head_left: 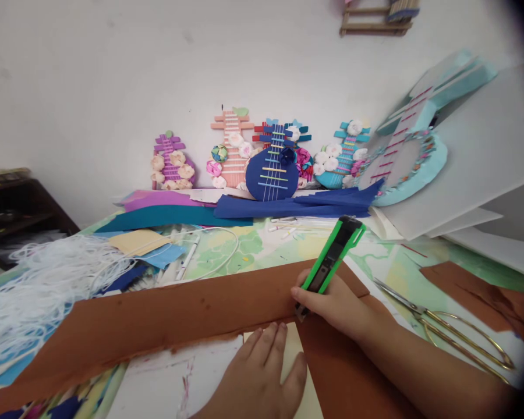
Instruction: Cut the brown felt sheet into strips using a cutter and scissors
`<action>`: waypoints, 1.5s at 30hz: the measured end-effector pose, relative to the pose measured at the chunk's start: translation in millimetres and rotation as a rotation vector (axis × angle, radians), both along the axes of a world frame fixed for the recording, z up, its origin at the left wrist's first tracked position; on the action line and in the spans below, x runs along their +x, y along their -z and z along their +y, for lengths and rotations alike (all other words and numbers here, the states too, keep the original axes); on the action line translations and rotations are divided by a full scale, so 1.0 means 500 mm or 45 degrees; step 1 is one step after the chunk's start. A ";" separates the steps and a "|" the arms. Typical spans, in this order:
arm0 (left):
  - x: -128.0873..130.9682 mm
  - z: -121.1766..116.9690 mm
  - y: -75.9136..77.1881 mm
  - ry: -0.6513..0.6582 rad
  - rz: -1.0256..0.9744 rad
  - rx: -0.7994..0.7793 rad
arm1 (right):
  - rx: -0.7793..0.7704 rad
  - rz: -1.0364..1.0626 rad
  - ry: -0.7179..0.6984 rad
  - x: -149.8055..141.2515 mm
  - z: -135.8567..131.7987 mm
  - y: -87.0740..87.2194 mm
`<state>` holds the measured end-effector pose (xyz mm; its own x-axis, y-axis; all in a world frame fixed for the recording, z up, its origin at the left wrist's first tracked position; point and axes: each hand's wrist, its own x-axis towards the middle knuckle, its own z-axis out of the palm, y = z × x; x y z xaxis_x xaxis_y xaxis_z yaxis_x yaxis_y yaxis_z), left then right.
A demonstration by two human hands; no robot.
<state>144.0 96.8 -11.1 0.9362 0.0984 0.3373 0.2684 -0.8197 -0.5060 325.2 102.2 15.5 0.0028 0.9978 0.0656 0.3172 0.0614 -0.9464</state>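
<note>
In my right hand (332, 305) is a green and black utility knife (329, 259), held tilted like a pen with its blade tip down at the brown paper (174, 308). That brown sheet stretches across the table, and a cut edge runs along its near side. My left hand (266, 372) lies flat with fingers stretched out on a pale yellow card (308, 398), just left of the blade. Under the card and my left wrist is a white board (157, 378) with reddish marks. Part of the brown sheet continues beneath my right forearm.
Gold-handled scissors (445, 326) lie right of my forearm, near a brown scrap (484, 291). A heap of white cord (52, 285) sits at left. Blue paper strips (288, 208) and lute-shaped crafts, including a dark blue one (271, 174), line the wall. White boards (475, 157) lean at right.
</note>
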 end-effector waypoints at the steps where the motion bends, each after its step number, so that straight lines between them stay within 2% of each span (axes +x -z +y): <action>1: 0.001 0.001 -0.001 0.011 0.021 -0.016 | 0.028 -0.069 0.043 -0.003 -0.003 -0.001; 5: 0.005 0.004 -0.005 0.067 0.095 -0.085 | 0.068 -0.243 0.185 -0.022 -0.014 -0.001; 10: 0.007 0.005 -0.010 0.056 0.148 -0.193 | 0.073 -0.274 0.265 -0.034 -0.015 0.005; 21: 0.009 0.000 -0.022 0.028 0.216 -0.245 | -0.023 -0.307 0.254 -0.033 -0.013 0.007; 32: 0.012 0.004 -0.026 0.003 0.219 -0.333 | -0.009 -0.411 0.277 -0.033 -0.005 0.017; 45: 0.010 0.012 -0.002 0.018 0.125 -0.314 | 0.012 -0.330 0.077 -0.022 -0.014 0.006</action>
